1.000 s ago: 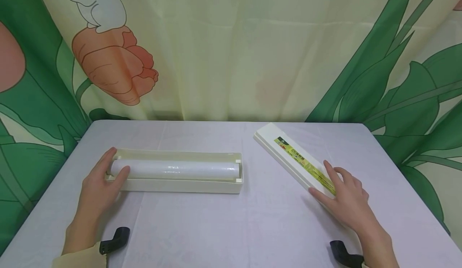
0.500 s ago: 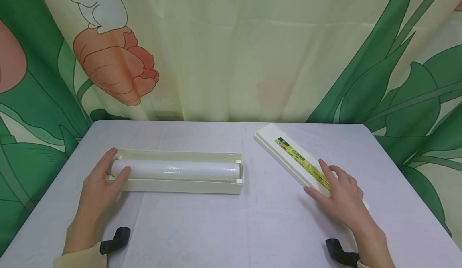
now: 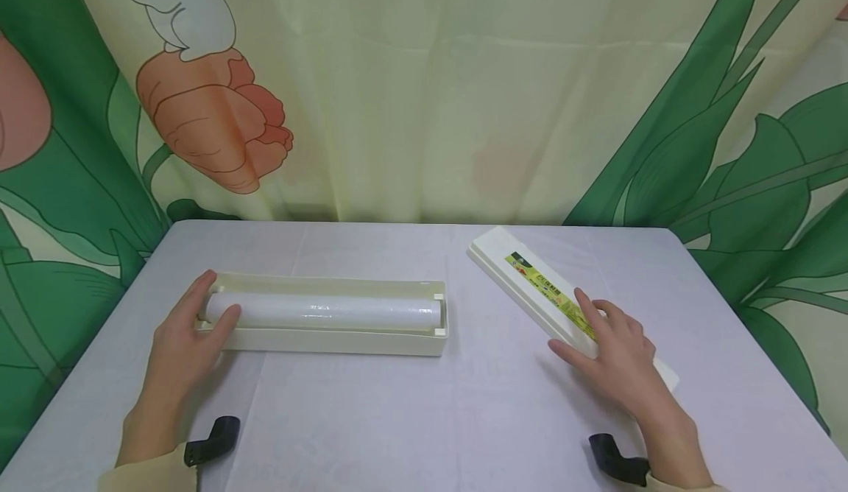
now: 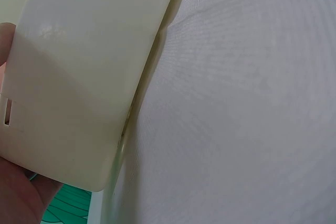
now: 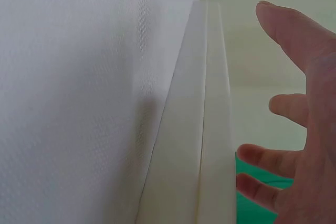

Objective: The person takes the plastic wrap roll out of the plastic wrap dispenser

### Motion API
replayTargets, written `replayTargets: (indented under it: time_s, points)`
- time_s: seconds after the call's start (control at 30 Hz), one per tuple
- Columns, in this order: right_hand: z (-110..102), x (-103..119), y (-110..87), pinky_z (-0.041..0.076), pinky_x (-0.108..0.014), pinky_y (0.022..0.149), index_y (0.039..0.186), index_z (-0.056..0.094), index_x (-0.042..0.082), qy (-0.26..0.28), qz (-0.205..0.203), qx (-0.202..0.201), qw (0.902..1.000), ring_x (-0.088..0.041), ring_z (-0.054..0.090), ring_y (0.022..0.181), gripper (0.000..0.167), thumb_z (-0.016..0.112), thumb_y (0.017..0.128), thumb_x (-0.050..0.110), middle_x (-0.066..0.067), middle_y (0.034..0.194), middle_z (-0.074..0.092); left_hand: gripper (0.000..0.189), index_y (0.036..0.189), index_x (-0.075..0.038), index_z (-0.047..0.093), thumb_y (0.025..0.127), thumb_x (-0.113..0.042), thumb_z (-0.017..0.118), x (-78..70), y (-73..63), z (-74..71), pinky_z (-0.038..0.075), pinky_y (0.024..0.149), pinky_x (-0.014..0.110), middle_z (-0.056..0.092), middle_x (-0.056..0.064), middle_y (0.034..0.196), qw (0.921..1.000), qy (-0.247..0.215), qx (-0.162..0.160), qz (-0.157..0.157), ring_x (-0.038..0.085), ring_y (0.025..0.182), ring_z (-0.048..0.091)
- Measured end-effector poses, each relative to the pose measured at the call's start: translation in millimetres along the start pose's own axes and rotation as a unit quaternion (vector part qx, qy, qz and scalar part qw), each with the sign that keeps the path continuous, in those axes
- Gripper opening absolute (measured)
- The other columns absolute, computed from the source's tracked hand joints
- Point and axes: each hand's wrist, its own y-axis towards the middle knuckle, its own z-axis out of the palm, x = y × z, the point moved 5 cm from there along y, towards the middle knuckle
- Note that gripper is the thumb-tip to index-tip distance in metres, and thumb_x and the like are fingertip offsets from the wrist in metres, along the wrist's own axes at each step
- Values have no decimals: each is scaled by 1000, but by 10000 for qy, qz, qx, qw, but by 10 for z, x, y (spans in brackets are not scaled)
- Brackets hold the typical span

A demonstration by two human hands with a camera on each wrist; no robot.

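Observation:
A long white plastic box [image 3: 331, 342] lies lengthwise on the left half of the table, its top uncovered. Inside it is a roll of cling film [image 3: 324, 310]. My left hand [image 3: 185, 341] holds the box's left end, thumb over the front wall and fingers at the back corner. In the left wrist view, the box's front wall [image 4: 89, 77] fills the left side, with the thumb at its rim. A white lid [image 3: 493, 245] with a yellow-green label lies diagonally on the right. Over its near end, my right hand [image 3: 612, 352] hovers with spread fingers.
A white cloth [image 3: 358, 418] covers the table. Behind the table's back edge hangs a curtain [image 3: 411, 109] printed with leaves, a rabbit and a carrot. A black wrist mount [image 3: 215, 440] sits at the left wrist, another black mount [image 3: 616, 459] at the right.
My right hand has shifted left and slightly farther along the lid, uncovering the lid's near corner. The left hand, box and roll have stayed in place.

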Motion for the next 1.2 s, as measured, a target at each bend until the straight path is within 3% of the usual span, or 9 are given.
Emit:
replayTargets:
  time_s: [1.2]
  points:
    - [13, 344, 58, 28, -72, 95, 160, 28, 14, 335, -504, -84, 9981, -54, 28, 132, 92, 70, 90, 55, -26, 147, 34, 68, 158, -4, 31, 101, -27, 60, -34, -7, -27, 22, 117, 63, 30, 22, 161, 9997, -109, -94, 211, 45, 146, 26]
